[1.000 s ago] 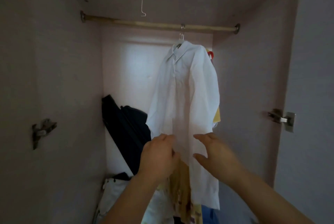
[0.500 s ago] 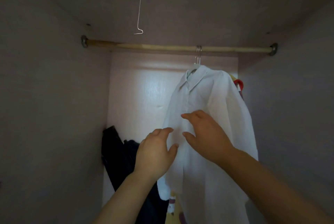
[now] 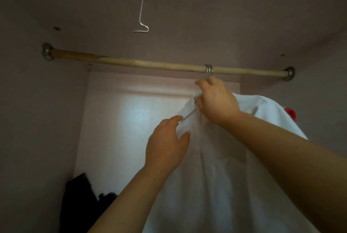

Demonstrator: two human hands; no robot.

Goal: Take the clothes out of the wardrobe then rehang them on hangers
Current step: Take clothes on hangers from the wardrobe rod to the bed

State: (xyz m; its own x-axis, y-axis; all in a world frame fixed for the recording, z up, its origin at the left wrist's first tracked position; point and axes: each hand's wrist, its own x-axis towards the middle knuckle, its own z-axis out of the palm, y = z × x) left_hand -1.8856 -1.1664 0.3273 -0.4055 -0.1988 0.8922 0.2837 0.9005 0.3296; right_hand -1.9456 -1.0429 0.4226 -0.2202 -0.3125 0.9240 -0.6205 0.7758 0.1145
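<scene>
Shirt: white collared shirt [image 3: 216,176] hanging near the right end of the wooden rod [image 3: 131,62].
Right hand [image 3: 216,101]: curled round the neck of the silver wire hanger [image 3: 208,70].
Left hand [image 3: 167,144]: pinching shoulder fabric.
Handling: light, limp, probably slides off easily. Lift by the hook!

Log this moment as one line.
right hand: grips hanger under rod | left hand: holds white shirt | hanger: hooked on rod

Bent wire hook [image 3: 142,3] overhead, prob. metal
</scene>
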